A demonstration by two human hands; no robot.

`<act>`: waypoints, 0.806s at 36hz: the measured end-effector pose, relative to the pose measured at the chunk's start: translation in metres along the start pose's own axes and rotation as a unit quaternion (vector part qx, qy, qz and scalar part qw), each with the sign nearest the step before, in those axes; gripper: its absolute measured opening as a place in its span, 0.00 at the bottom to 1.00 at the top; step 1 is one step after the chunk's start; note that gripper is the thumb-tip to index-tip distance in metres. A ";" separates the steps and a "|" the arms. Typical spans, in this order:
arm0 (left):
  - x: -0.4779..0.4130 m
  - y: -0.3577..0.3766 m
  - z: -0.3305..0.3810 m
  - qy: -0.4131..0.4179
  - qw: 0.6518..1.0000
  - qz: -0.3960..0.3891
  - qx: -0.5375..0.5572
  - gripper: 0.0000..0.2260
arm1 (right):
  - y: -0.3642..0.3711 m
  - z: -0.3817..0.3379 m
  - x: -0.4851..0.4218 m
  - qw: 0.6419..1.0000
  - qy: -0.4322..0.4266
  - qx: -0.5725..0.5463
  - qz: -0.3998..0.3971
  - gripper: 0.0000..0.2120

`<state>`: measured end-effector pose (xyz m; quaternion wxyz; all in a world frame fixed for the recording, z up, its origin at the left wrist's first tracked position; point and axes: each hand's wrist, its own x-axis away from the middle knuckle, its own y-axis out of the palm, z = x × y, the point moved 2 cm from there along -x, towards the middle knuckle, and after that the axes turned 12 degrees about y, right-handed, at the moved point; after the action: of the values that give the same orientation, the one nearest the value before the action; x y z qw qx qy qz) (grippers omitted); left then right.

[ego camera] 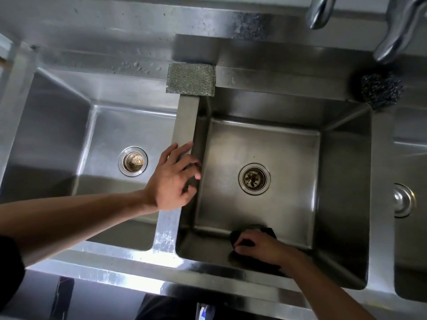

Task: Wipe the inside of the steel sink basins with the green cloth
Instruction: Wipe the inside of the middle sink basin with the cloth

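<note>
Cloth (265, 228): dark in shadow, bunched, lying where the floor meets the near wall of the middle basin (265, 146), largely covered by the right hand (258, 247). Middle basin: steel, square, central drain. Left basin (129, 125): steel, drain strainer fitted.

Left hand (172, 179) rests flat, fingers spread, arm extended; right hand (258, 247) reaches low, fingers curled over the cloth (269, 230).

There are three steel basins (342, 181), three drains (254, 179), two tap spouts (320, 12), one scouring pad (191, 79), one steel-wool ball (381, 88) and one cloth (238, 235).
</note>
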<state>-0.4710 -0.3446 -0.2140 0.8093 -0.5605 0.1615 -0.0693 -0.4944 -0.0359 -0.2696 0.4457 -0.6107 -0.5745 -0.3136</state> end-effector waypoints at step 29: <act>0.000 0.001 -0.001 0.004 1.000 -0.005 -0.014 0.10 | -0.012 0.030 0.018 0.997 0.041 0.062 0.006 0.10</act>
<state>-0.4711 -0.3449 -0.2148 0.8006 -0.5720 0.1626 -0.0735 -0.5071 -0.0020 -0.2636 0.5073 -0.5719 -0.5708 -0.2996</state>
